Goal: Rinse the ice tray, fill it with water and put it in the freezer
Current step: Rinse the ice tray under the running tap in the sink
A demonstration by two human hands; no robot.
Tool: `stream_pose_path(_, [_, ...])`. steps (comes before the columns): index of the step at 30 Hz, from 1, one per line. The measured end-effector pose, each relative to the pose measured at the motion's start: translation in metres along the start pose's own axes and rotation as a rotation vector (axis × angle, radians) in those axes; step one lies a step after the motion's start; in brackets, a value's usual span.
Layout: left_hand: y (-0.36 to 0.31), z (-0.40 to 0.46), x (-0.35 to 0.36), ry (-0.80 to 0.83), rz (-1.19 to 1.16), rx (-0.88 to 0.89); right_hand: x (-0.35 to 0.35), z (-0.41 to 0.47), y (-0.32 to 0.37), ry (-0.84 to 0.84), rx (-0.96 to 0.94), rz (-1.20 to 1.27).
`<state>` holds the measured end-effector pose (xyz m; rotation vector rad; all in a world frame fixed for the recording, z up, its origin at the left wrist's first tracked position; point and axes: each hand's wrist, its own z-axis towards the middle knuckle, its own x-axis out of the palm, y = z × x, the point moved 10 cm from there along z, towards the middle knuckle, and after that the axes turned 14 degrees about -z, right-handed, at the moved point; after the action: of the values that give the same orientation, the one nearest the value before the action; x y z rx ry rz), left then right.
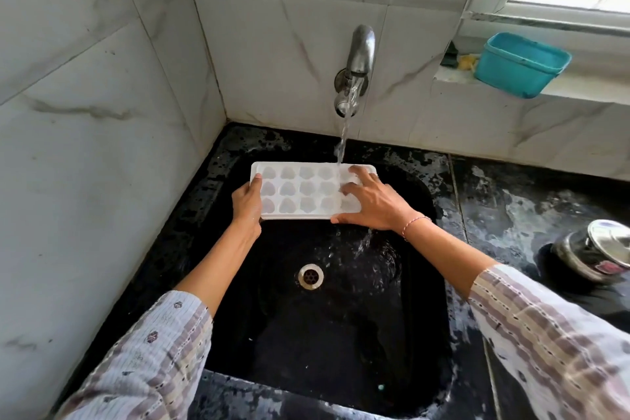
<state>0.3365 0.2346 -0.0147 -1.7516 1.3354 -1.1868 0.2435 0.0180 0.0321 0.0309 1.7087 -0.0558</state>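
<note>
A white ice tray (303,189) with heart-shaped cups is held level over the black sink (422,317). My left hand (246,203) grips its left end, thumb on top. My right hand (370,201) lies on the tray's right end with fingers spread over the cups and the thumb along the near edge. Water runs from the steel tap (358,54) and lands on the tray's far right cups beside my right fingers. Spill-off falls into the sink under my right wrist.
The sink's drain (311,276) lies below the tray. Marble-look tiled walls close off the left and back. A teal plastic tub (521,65) sits on the window ledge at right. A steel lidded pot (596,251) stands on the wet black counter at right.
</note>
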Motion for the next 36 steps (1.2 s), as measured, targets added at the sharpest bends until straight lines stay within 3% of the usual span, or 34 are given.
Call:
stream_pose_path(3, [-0.003, 0.004, -0.002, -0.046, -0.038, 0.016, -0.008, 0.006, 0.001, -0.036, -0.008, 0.054])
stream_pose_path(6, [-0.008, 0.002, -0.005, -0.094, -0.064, 0.028, -0.022, 0.003, 0.002, -0.211, -0.012, 0.184])
stream_pose_path(11, [-0.011, -0.002, -0.009, -0.139, -0.063, 0.020, -0.026, -0.008, 0.009, -0.452, -0.031, 0.126])
stream_pose_path(18, [-0.008, -0.008, -0.004, -0.145, -0.041, 0.003, 0.000, 0.003, 0.003, -0.194, -0.040, 0.089])
stream_pose_path(22, [-0.001, -0.008, -0.003, -0.150, -0.026, 0.000, -0.001, -0.005, -0.002, -0.232, -0.065, 0.190])
stream_pose_path(28, [0.006, -0.008, 0.008, -0.095, 0.005, -0.019, -0.004, -0.012, -0.004, -0.263, -0.059, -0.031])
stream_pose_path(36, [0.013, -0.009, 0.011, -0.044, 0.033, -0.036, 0.000, -0.009, -0.013, -0.201, 0.015, 0.297])
